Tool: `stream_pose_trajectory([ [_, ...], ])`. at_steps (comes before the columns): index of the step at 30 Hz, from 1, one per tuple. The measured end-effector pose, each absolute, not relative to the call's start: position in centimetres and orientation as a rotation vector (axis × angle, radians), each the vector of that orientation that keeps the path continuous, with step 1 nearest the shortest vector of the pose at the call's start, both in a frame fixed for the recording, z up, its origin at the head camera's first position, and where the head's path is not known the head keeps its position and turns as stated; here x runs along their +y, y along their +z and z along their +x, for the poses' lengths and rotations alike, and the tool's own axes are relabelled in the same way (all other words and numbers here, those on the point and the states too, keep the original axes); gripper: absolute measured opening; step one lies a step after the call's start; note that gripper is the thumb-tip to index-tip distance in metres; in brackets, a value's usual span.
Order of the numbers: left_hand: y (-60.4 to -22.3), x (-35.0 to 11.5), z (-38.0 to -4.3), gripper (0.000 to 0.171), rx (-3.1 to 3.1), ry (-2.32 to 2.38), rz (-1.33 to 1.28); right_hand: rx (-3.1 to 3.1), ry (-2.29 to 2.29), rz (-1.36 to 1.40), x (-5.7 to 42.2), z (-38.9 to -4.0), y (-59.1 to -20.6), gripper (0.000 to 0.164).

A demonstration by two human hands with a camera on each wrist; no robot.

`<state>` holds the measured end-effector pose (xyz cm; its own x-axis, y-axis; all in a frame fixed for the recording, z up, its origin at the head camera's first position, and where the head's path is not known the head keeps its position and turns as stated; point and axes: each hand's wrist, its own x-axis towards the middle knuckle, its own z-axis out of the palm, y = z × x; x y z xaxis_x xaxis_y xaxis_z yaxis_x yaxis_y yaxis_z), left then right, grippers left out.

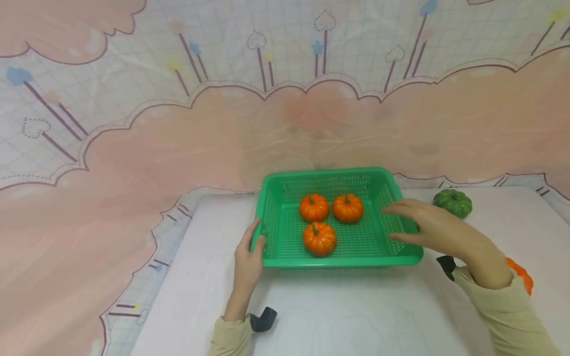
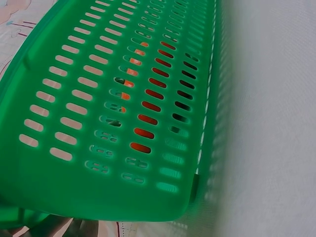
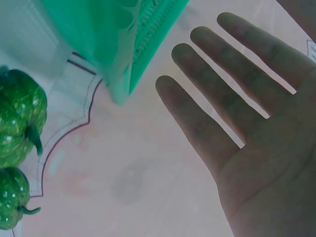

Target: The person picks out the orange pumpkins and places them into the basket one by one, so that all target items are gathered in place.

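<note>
A green plastic basket [image 1: 338,263] with slotted walls holds three small orange pumpkins: one at back left [image 1: 313,207], one at back right [image 1: 348,208] and one nearer the front [image 1: 319,239]. At the basket's left front corner, my left hand [image 1: 249,262] grips the rim, thumb on the near side. Part of its fingers [image 2: 81,228] shows under the rim in the left wrist view. My right hand [image 1: 429,227] hovers by the basket's right wall, holding nothing. Its fingers [image 3: 197,116] are straight and spread in the right wrist view.
To the right of the basket lies a green pumpkin [image 1: 452,203]; the right wrist view shows two green pumpkins, a larger [image 3: 22,118] and a smaller [image 3: 14,197]. Behind my right sleeve an orange pumpkin [image 1: 522,275] is partly hidden. A patterned cloth [image 1: 213,133] hangs behind the white table [image 1: 187,277].
</note>
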<state>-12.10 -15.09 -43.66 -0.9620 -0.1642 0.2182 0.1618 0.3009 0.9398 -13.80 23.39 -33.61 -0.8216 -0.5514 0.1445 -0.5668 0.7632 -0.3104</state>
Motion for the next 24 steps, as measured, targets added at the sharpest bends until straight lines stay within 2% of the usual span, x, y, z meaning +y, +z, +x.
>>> stream_pose_trajectory([
  [24, -43.5, -14.9, -12.1, 0.044, -2.301, -1.704, 0.014, -2.973, 0.519, 0.707, 28.2, -11.5, -34.8, 0.057],
])
